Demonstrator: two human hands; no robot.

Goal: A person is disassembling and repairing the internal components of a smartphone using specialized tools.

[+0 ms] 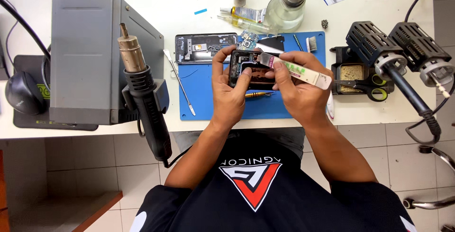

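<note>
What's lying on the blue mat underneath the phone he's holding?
Under the phone, a yellow-handled tool pokes out on the blue mat. Both hands cover whatever else lies there.

Bright, even light falls from above on the white table (pixel 388 111), which is nearly washed out along its far edge, and shadows under the tools are short and soft. A sheen shows on the metal cap of the glass bottle (pixel 286 5) and the nozzle of the hot air gun (pixel 131 52). The middle is sharp; straight lines bow slightly toward the edges, and the floor tiles (pixel 407 165) below sit dimmer and a little softer.
</note>
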